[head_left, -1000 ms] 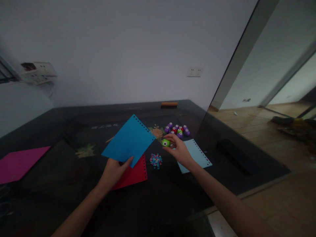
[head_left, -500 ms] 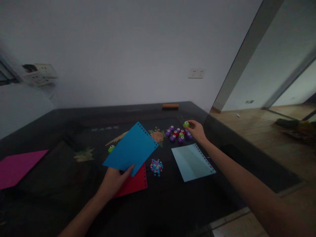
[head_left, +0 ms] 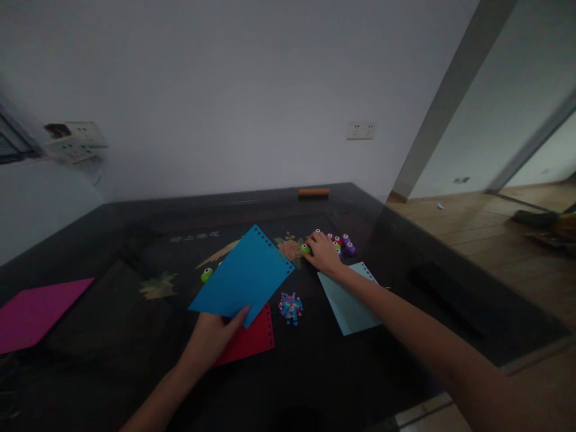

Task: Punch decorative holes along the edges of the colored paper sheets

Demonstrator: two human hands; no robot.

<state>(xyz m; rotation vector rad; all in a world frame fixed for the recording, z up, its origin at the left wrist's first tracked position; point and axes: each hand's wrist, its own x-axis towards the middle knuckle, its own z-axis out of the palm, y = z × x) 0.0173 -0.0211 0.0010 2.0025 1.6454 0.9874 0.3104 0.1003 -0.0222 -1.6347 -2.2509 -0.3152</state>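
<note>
Dark table [head_left: 90, 360], grey wall behind | four paper sheets: blue, red, pale blue, magenta | my left hand [head_left: 211, 339] pinches the blue sheet [head_left: 243, 277] at its 6 o'clock corner, raised | my right hand [head_left: 323, 253] curls on a green punch [head_left: 305, 248], at the punch cluster's [head_left: 341, 243] 9 o'clock.

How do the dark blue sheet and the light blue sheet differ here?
The dark blue sheet is held up at a tilt by the left hand; the light blue sheet lies flat on the table. The dark one is deeper in colour and unobstructed; the right arm crosses the light one. Both have a punched edge.
</note>
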